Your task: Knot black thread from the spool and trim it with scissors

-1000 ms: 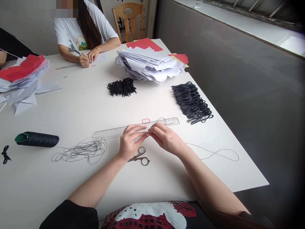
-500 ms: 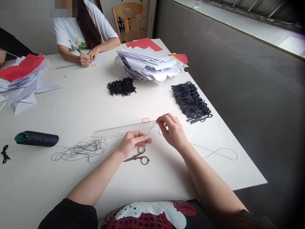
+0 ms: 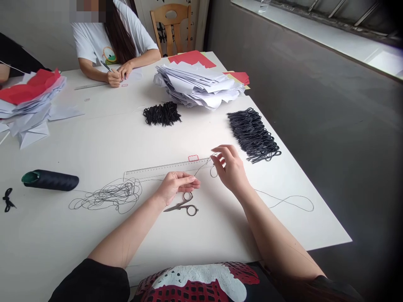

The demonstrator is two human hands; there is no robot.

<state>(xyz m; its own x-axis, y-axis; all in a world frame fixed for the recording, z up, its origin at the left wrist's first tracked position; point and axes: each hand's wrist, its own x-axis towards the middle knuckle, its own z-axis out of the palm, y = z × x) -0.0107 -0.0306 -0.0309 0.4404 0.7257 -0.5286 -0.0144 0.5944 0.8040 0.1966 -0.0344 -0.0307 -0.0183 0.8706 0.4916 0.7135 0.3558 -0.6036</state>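
Note:
Near the middle of the table, my left hand (image 3: 179, 186) pinches the thin dark thread between thumb and fingers. My right hand (image 3: 229, 165) is up and to the right of it, its thumb and fingers apart beside the thread's upper part. A clear ruler (image 3: 163, 166) lies just beyond my hands. Scissors (image 3: 182, 206) lie with blades parted, just below my left hand. A loose tangle of thread (image 3: 116, 195) spreads to the left, leading to a dark spool (image 3: 53, 180) on its side. A thread loop (image 3: 296, 203) lies at the right.
Two bundles of black cord loops, one (image 3: 162, 114) mid-table and one (image 3: 253, 134) at the right edge. A tall paper stack (image 3: 198, 84) stands behind them. More papers (image 3: 37, 96) lie far left. A person (image 3: 118, 50) writes across the table. A small black bow (image 3: 8, 200) lies left.
My right hand's fingers have spread from their pinch on the thread, which now hangs slacker between the hands. My left hand has barely moved.

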